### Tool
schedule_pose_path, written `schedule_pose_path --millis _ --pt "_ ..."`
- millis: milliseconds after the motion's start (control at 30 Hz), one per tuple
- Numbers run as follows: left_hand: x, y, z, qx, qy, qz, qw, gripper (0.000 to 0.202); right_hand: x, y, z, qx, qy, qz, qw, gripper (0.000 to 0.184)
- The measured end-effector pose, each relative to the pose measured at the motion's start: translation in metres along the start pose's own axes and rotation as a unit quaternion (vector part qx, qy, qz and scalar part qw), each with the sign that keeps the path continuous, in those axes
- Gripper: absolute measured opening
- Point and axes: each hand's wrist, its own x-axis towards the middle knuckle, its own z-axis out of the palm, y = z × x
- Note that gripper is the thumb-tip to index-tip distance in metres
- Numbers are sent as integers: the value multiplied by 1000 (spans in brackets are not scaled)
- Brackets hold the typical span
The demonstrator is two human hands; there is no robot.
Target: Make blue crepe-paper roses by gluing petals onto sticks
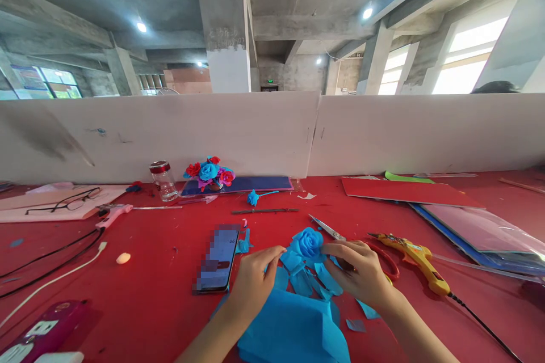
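So the rose (pixel 307 241) looks pretty far along to me. It's got a tight curled middle with wider blue layers wrapped around it, so it already reads as a proper bloom. I doubt it's finished though: a bunch of loose petals (pixel 301 282) lie on the table (pixel 145 272) right below it, and there's a big piece of blue paper (pixel 289 329) nearer the person. My guess is some of those petals are left to go on, but no clue how many.

As for which way it points: the open face looks up and a bit back toward the person. It's basically round from here, so no real long axis across the bloom. I can't see a stem under it, so I can't say how that side runs.

The rose is between the two hands, over the petals. The right hand (pixel 361 269) has its fingers pinched on the right edge of it. The left hand (pixel 253 272) is just beside the other edge, thumb and index drawn in close, but I honestly can't tell if they're gripping anything.

Scissors (pixel 326 227) and a yellow glue gun (pixel 419 258) lie off to the right, with a phone (pixel 218 261) on the left.
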Motion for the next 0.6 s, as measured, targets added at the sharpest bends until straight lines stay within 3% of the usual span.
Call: schedule_pose_path --millis 600 --pt "-3 -7 2 70 -2 8 997 26 -2 3 2 6 -19 15 1000 16"
